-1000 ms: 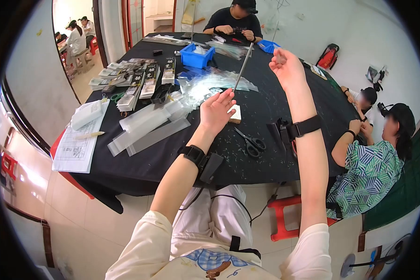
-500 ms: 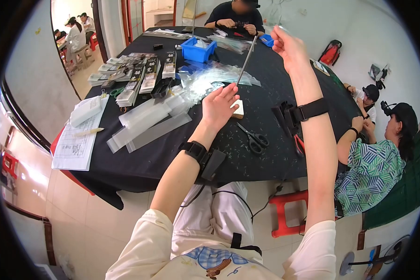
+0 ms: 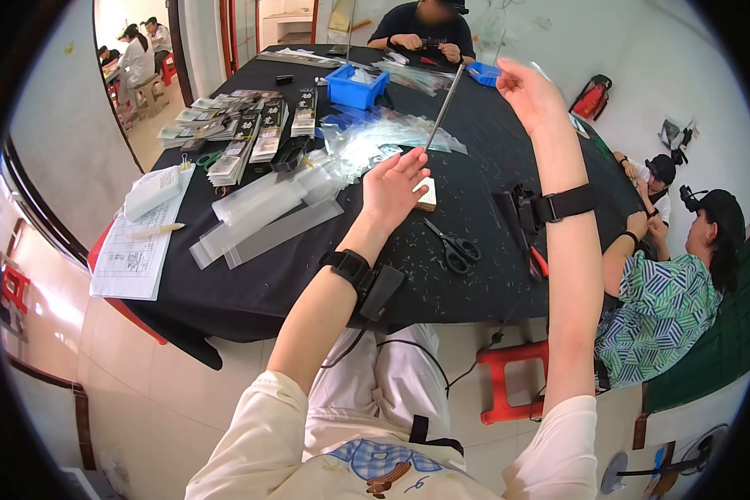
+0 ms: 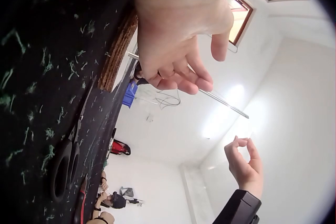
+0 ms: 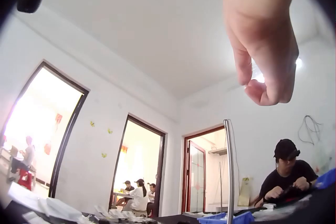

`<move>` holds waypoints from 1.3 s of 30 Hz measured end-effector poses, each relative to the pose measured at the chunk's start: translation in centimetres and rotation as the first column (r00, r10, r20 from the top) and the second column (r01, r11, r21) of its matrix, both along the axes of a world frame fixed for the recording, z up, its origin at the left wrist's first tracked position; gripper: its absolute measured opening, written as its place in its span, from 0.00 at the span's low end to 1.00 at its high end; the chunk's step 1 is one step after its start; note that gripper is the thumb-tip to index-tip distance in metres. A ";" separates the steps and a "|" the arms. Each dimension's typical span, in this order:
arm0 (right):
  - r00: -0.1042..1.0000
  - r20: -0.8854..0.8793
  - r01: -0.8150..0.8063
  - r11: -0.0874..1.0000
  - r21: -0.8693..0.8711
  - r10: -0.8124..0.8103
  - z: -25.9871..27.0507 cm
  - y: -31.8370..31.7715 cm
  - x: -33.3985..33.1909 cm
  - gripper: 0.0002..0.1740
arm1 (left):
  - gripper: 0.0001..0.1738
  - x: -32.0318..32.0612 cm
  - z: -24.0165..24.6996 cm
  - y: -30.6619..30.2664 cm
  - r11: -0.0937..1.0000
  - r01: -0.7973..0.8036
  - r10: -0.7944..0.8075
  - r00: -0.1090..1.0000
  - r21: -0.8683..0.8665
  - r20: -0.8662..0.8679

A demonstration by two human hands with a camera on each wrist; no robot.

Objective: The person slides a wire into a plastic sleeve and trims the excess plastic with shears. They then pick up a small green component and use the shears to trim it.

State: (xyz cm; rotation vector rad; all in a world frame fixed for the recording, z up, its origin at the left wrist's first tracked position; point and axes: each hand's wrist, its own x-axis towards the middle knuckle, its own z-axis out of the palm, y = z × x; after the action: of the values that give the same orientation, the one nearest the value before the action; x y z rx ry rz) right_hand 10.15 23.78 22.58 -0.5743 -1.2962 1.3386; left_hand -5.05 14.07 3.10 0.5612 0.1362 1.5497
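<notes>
A thin metal rod (image 3: 444,110) rises from a pale block with layered brown sides (image 3: 426,196). My left hand (image 3: 387,193) is beside the rod, palm up, its fingertips right at the lower part. In the left wrist view its fingers (image 4: 184,79) are loosely bent and overlap the rod (image 4: 228,106). Raised beyond the rod's top, to the right, is my right hand (image 3: 532,98). Its thumb and forefinger tips meet in a pinch in the left wrist view (image 4: 245,167); I cannot tell what fine thing they hold. Black-handled scissors (image 3: 456,252) lie near the block.
Clear plastic sleeves (image 3: 267,212), printed card packs (image 3: 269,133) and a blue bin (image 3: 356,87) cover the table's left and back. Fine green clippings litter the black cloth (image 3: 367,304). A red-handled tool (image 3: 539,262) lies under my right forearm. Other people sit around the table.
My right hand has moved up and to the right, away from the rod, its fingers closing into a pinch. My left hand has stayed almost still beside the rod.
</notes>
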 end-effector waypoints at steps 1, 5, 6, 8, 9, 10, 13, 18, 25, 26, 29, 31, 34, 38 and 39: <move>1.000 -0.018 0.010 1.000 -0.011 -0.010 -0.1 -0.1 -0.1 0.08 | 0.23 0.0 0.0 -0.1 1.000 0.001 -0.001 1.000 0.000 0.000; 0.995 -0.097 -0.023 0.996 -0.091 0.014 -0.2 -0.3 -0.1 0.08 | 0.20 0.0 0.1 -0.2 1.000 0.003 -0.003 1.000 -0.008 0.017; 0.995 -0.097 -0.024 0.996 -0.089 0.015 -0.2 -0.5 -0.1 0.08 | 0.20 0.0 0.1 -0.1 1.000 0.005 -0.005 1.000 -0.007 0.020; 0.995 -0.091 0.030 0.993 -0.113 -0.041 -0.3 -0.8 -0.3 0.09 | 0.21 0.0 0.1 -0.2 1.000 0.008 -0.008 1.000 -0.001 0.019; 0.995 -0.092 0.029 0.993 -0.111 -0.040 -0.3 -0.9 -0.4 0.09 | 0.21 -0.1 0.1 -0.2 1.000 0.013 -0.014 1.000 0.004 0.016; 0.990 -0.102 0.086 0.993 -0.081 -0.094 -0.3 -1.0 -0.6 0.08 | 0.21 -0.1 0.0 -0.1 1.000 0.013 -0.013 1.000 0.005 0.016; 0.982 -0.026 0.189 0.981 0.045 -0.188 -0.1 -1.7 -0.8 0.09 | 0.21 -0.1 0.0 0.0 1.000 0.019 -0.019 1.000 0.001 0.024; 0.935 0.147 0.269 0.915 0.302 -0.323 0.7 -1.7 -1.2 0.11 | 0.23 0.0 0.0 0.0 1.000 -0.002 0.002 1.000 0.000 0.000; 0.794 0.445 0.138 0.835 0.533 -0.415 2.0 -0.8 -1.5 0.16 | 0.21 0.0 0.0 -0.1 1.000 0.016 -0.016 1.000 0.012 0.023; 0.779 0.466 0.115 0.825 0.553 -0.421 2.2 -1.2 -1.7 0.16 | 0.21 0.0 0.0 -0.1 1.000 0.016 -0.016 1.000 0.012 0.021; 0.746 0.487 0.115 0.807 0.579 -0.455 2.2 -0.4 -2.1 0.17 | 0.21 0.0 0.1 -0.2 1.000 0.015 -0.015 1.000 0.009 0.020; 0.719 0.518 0.108 0.811 0.575 -0.464 2.4 0.0 -2.2 0.17 | 0.22 0.0 0.1 -0.2 1.000 0.014 -0.014 1.000 0.004 0.020; 0.692 0.544 0.110 0.814 0.570 -0.475 2.3 0.0 -2.4 0.16 | 0.22 0.0 0.0 -0.2 1.000 0.011 -0.011 1.000 0.013 0.014; 0.734 0.494 0.096 0.791 0.604 -0.466 2.1 0.3 -2.4 0.16 | 0.22 0.0 0.0 -0.1 0.999 0.025 -0.025 1.000 0.029 0.017; 0.734 0.494 0.097 0.792 0.603 -0.466 2.2 0.1 -2.4 0.16 | 0.22 0.0 0.0 -0.1 0.999 0.024 -0.024 1.000 0.027 0.013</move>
State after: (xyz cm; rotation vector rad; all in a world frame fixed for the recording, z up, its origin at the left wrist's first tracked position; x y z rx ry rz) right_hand 7.72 23.87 24.80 -0.8131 -1.9398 0.4417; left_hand -5.08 13.98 3.06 0.5721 0.0984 1.5337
